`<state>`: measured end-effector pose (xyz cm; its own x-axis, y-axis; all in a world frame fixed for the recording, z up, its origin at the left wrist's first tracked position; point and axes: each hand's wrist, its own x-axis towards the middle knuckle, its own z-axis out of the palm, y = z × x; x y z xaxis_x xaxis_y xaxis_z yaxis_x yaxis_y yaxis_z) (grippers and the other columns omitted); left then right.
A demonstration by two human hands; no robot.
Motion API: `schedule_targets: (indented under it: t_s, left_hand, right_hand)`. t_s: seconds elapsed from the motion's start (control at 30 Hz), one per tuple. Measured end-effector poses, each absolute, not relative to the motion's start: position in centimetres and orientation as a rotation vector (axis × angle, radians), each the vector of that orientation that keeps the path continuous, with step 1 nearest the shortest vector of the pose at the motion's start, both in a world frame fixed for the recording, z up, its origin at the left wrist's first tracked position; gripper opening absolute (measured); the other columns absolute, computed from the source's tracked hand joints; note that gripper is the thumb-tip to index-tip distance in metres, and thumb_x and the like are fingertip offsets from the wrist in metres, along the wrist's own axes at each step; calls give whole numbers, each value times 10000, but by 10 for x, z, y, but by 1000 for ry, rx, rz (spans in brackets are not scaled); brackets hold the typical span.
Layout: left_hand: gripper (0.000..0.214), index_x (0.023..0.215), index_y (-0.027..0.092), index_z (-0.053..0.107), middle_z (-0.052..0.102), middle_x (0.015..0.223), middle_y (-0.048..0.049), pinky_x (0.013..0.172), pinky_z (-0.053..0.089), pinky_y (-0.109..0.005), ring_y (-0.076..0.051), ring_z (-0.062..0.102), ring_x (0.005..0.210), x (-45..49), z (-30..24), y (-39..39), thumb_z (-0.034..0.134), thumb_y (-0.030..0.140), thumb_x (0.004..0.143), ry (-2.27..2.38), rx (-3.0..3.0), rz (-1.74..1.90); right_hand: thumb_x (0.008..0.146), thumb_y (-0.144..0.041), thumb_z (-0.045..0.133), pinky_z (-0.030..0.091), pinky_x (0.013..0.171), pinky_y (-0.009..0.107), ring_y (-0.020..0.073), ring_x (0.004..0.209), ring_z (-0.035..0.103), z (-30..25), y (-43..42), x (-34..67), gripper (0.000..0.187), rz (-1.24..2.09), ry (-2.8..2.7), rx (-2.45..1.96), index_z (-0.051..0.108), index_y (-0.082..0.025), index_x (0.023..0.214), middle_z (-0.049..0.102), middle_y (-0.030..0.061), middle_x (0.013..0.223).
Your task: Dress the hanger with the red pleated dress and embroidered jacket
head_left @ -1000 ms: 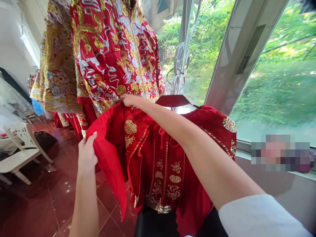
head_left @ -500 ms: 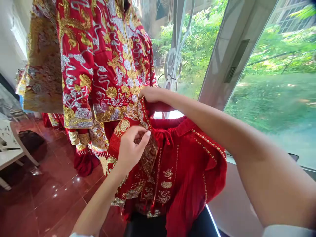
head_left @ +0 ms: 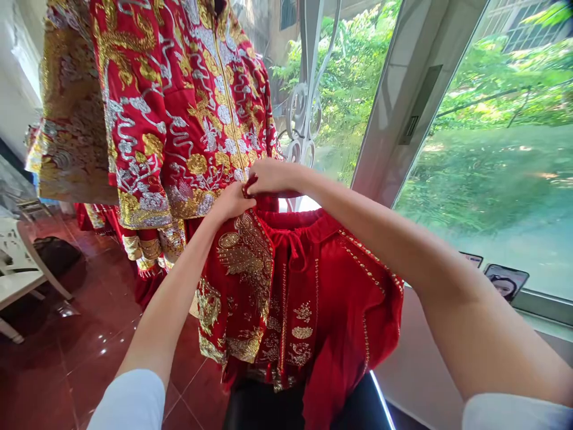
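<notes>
My left hand (head_left: pixel 235 201) and my right hand (head_left: pixel 271 178) are close together, fingers closed on the top edge of a red jacket (head_left: pixel 244 257). Gold embroidery and a beaded border cover its front, which hangs down below my hands. Behind and to the right of it is a red skirt (head_left: pixel 335 298) with a gathered waistband, a tied drawstring and gold motifs. The part of the jacket beneath my fingers is hidden.
A red jacket with gold and silver embroidery (head_left: pixel 201 113) hangs upright just beyond my hands. A black seat (head_left: pixel 264 409) is under the skirt. Windows (head_left: pixel 474 173) stand on the right, with a phone (head_left: pixel 505 282) by the sill. A white chair (head_left: pixel 22 269) is at far left.
My left hand has moved up from the jacket's front to its top edge, beside my right hand. The jacket front now hangs flatter. My right hand has stayed at the top edge.
</notes>
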<state>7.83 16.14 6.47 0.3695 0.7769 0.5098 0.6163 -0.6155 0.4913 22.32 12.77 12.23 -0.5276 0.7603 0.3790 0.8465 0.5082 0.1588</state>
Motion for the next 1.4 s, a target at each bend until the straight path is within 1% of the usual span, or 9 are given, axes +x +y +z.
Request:
schedule_targets:
  t_s: [0.17, 0.33, 0.47, 0.57, 0.7, 0.9, 1.1, 1.27, 1.4]
  left_hand:
    - [147, 544, 189, 393, 373, 536, 48, 538, 268, -262, -97, 344, 534, 77, 66, 149, 520, 176, 616, 1098, 2531, 963]
    - [135, 568, 195, 394, 413, 564, 28, 548, 281, -278, -109, 384, 534, 76, 71, 141, 519, 192, 620, 1079, 2418, 884]
    - [193, 568, 202, 389, 399, 531, 30, 532, 273, -283, -101, 389, 484, 76, 73, 141, 565, 198, 649, 1171, 2292, 795]
    - [182, 587, 195, 424, 385, 531, 38, 540, 285, -282, -95, 404, 486, 77, 74, 141, 592, 178, 656, 1166, 2260, 779]
    - [101, 656, 172, 501, 425, 568, 28, 548, 323, -276, -103, 448, 518, 80, 73, 139, 597, 146, 640, 1066, 2257, 751]
    - [104, 655, 163, 510, 473, 575, 15, 515, 342, -260, -103, 469, 513, 83, 71, 137, 610, 150, 632, 1106, 2244, 805]
    - [130, 656, 169, 552, 500, 559, 4, 554, 370, -290, -146, 498, 556, 85, 70, 141, 674, 197, 624, 1142, 2339, 877]
    - [378, 922, 154, 648, 643, 820, -90, 715, 442, -337, -237, 589, 783, 84, 60, 140, 682, 460, 704, 1343, 2613, 1134]
    - [606, 1287, 156, 507, 576, 1240, -151, 1003, 384, -395, -296, 503, 1165, 100, 64, 134, 642, 440, 769, 1107, 2990, 1246]
  right_hand:
    - [862, -154, 460, 416, 954, 400, 239, 1093, 541, 48, 98, 252, 239, -661, -2040, -1061, 647, -169, 1009, 633, 112, 1126]
    - [918, -176, 384, 431, 927, 402, 246, 1065, 551, -5, 94, 265, 292, -817, -1633, -1156, 676, -176, 935, 621, 128, 1151]
    - [944, -260, 369, 425, 853, 378, 252, 974, 582, 0, 86, 264, 346, -695, -1523, -1466, 694, -149, 900, 661, 143, 1050]
    - [939, -272, 370, 374, 898, 405, 267, 946, 600, 10, 90, 264, 369, -535, -1575, -1718, 703, -133, 861, 693, 152, 919]
    - [946, -312, 383, 302, 952, 441, 267, 948, 613, 27, 106, 267, 345, -325, -1743, -1901, 684, -157, 878, 702, 133, 946]
    - [952, -331, 381, 295, 924, 411, 198, 814, 579, 50, 110, 279, 342, 60, -2246, -1737, 645, -174, 802, 651, 38, 767]
    - [915, -240, 393, 372, 826, 376, 231, 842, 577, 33, 102, 271, 308, -206, -1877, -1797, 669, -156, 806, 679, 112, 897]
    - [921, -117, 290, 385, 853, 405, 305, 985, 565, 15, 87, 274, 395, -696, -1640, -1741, 684, -106, 942, 678, 189, 899]
    - [900, -117, 345, 410, 721, 373, 298, 836, 606, 24, 85, 286, 350, -604, -1694, -1799, 695, -120, 911, 682, 194, 865]
